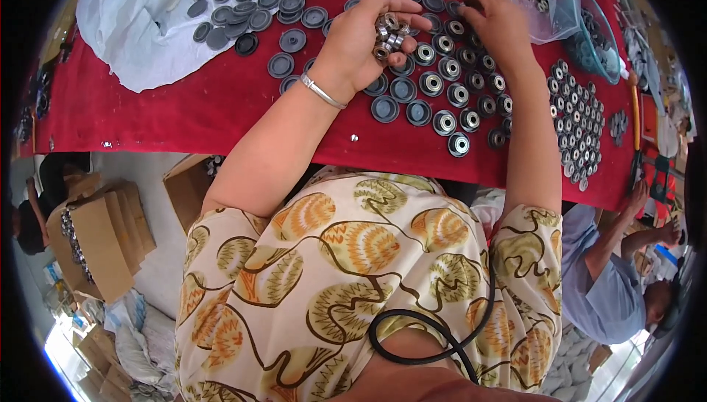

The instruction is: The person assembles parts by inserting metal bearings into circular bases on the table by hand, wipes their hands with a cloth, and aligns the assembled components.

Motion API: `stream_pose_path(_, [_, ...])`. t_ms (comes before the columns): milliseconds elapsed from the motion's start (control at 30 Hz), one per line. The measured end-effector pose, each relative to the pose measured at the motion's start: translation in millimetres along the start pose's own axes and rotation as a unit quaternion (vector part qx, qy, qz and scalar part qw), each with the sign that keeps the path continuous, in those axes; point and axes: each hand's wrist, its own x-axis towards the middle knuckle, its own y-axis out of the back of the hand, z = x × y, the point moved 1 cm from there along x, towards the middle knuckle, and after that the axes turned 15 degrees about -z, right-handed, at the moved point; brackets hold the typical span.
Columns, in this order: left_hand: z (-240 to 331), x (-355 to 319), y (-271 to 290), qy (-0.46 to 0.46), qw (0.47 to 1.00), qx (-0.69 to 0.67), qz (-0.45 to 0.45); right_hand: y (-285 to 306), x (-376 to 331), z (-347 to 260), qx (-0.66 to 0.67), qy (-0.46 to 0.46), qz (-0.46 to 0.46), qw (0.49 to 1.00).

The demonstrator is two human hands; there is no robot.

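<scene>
Bearings (389, 37) fill the cupped left hand (356, 40), its fingers (405, 6) curled loosely around them, above grey caps (385, 108) on the red bench (184, 121); whether the right hand (501, 23) grips anything, I cannot tell.

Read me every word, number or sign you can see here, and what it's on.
White sheet: blue print near its far edge, too blurred to read.
Metal rings in the left hand, gray discs: no lettering I can make out.
Nothing is clearly readable.

There are dozens of bearings (444, 122) and caps (385, 108) (overlaps hide some), one blue basket (600, 62) and one clear bag (549, 30).
</scene>
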Motion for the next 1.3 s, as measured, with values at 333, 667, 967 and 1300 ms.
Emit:
stream_pose_path(333, [-2, -3, 1, 0.009, 1.0, -0.004, 0.005, -11, 1, -4, 0.047, 0.04, 0.017, 0.998])
stream_pose_path(667, [-2, -6, -1, 0.012, 1.0, 0.0, -0.004, -15, -7, -5, 0.129, 0.035, 0.025, 0.991])
stream_pose_path(967, [-3, -7, 0, 0.017, 1.0, -0.007, -0.007, -6, -17, -9, -0.014, 0.023, 0.035, 0.999])
stream_pose_path(1300, [2, -10, -7, 0.021, 1.0, -0.016, -0.012, -13, -29, -31, -0.181, 0.046, -0.008, 0.982])
